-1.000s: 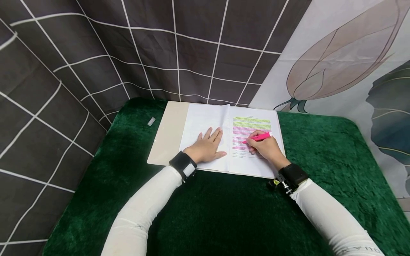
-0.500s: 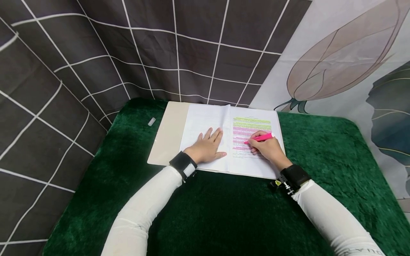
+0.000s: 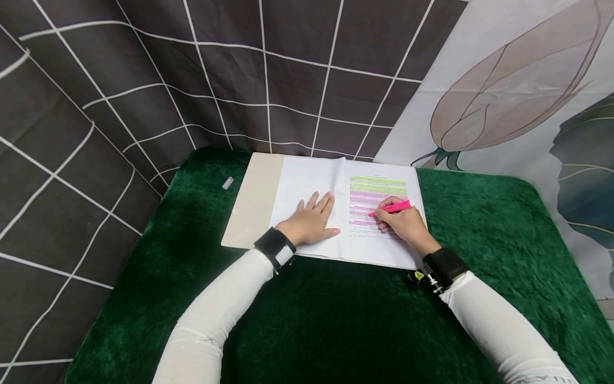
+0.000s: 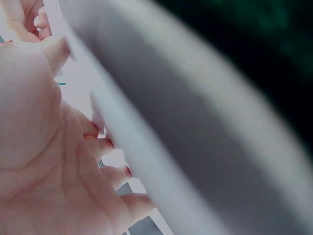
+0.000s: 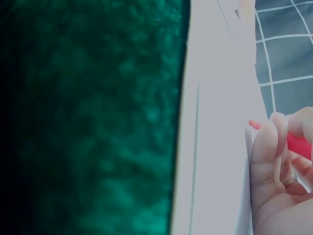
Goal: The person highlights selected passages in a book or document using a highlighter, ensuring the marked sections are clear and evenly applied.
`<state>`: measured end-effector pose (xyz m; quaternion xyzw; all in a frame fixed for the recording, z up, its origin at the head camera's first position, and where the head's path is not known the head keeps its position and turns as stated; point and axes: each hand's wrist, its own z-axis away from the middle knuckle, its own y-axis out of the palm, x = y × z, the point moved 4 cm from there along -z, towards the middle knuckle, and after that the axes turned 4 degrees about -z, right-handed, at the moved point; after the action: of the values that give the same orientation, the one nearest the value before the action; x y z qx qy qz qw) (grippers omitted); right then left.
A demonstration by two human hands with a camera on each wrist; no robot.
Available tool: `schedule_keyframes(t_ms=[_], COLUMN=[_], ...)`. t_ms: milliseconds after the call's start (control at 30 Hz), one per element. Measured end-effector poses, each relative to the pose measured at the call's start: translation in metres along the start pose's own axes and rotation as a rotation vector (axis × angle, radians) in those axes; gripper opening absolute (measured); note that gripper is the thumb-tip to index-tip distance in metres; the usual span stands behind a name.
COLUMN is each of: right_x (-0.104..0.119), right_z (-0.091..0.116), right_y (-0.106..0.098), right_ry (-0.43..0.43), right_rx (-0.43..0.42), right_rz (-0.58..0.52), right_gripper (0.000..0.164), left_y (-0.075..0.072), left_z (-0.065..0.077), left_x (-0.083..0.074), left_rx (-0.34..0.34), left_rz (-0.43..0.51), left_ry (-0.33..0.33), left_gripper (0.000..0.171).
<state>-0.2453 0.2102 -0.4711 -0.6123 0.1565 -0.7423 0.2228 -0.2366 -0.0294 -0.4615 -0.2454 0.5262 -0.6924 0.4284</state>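
Note:
An open folder (image 3: 242, 213) of white paper lies on the green cloth, its right page (image 3: 379, 250) printed with lines marked yellow above and pink below. My left hand (image 3: 309, 221) rests on the blank-looking left page (image 3: 307, 173), fingers spread; in the left wrist view its palm (image 4: 49, 161) shows beside the blurred paper edge. In my right hand (image 3: 405, 221) I grip a pink highlighter (image 3: 395, 207), its tip at the pink-marked lines. The right wrist view has the highlighter (image 5: 299, 145) pinched between thumb and fingers, low over the page.
A small pale, translucent piece (image 3: 227, 183) lies on the green cloth (image 3: 479, 224) left of the folder. Behind the table hang a dark grid-patterned curtain (image 3: 292, 80) and a white one (image 3: 484, 106) with leaf shapes.
My right hand has slid slightly right along the printed lines with the highlighter. The left hand stays on the left page.

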Motion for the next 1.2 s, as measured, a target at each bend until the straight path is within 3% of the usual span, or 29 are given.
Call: schedule_keyframes(t_ms=[700,1200], right_x=[-0.001,-0.004], right_z=[0.005,0.004], right_y=[-0.007,-0.010], right_ry=[0.055,0.034], right_rx=[-0.035,-0.027], right_rz=[-0.057,-0.071], right_gripper=[0.028,0.029], left_y=[0.003,0.002], left_z=[-0.003,-0.002], left_x=[0.001,0.001], left_rx=[-0.007,-0.009], left_rz=[0.004,0.004], left_ry=[0.002,0.007], left_gripper=[0.088,0.087])
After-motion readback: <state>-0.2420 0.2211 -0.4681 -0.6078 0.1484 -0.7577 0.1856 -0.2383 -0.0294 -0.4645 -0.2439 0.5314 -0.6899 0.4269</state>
